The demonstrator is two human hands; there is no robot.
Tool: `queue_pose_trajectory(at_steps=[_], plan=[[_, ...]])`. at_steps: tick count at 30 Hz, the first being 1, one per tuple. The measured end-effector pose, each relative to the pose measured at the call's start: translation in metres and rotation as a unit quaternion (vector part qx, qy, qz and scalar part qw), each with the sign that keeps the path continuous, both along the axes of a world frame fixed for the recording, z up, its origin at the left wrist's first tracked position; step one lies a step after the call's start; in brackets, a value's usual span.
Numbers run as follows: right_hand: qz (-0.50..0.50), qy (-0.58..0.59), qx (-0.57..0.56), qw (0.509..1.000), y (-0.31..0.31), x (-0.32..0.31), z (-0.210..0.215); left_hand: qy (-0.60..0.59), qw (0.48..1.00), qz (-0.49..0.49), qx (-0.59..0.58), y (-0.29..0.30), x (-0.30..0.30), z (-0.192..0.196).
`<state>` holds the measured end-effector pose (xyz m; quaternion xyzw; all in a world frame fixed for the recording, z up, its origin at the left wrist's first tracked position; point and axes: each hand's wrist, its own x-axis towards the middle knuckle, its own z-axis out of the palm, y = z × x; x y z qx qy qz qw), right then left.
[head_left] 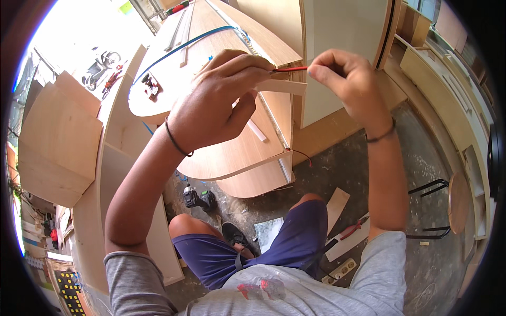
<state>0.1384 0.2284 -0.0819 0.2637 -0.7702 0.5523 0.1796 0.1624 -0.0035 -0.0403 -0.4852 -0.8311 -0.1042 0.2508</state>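
Observation:
A thin red and black wire (291, 69) runs straight between my two raised hands. My left hand (221, 97) is closed on its left end, fingers bent and the thumb lower down. At the other end, my right hand (345, 81) pinches the wire between thumb and fingertips. Just below the wire, a pale wood strip (284, 87) shows partly behind my left fingers. Behind and beneath the hands stands a light wood unit with curved shelves (221, 158). A strip of small lights (274, 118) runs along its edge.
A blue edging band (184, 42) arches over the upper panel. On the floor lie a cordless drill (199, 199), red-handled pliers (350, 230) and a white socket strip (340, 271). A round stool (458, 203) lies to the right. Wood panels (60, 137) lean at the left.

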Motion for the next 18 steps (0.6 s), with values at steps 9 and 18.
queue_pose_trajectory(at_steps=[9,18], plan=[[-0.011,0.087,0.018,0.996,-0.03,0.041,0.031,0.028,0.996,-0.02,0.079,0.004,0.001,-0.008],[0.139,-0.076,0.099,0.982,-0.03,0.039,0.074,-0.045,0.993,-0.004,0.112,0.0,-0.007,-0.004]])
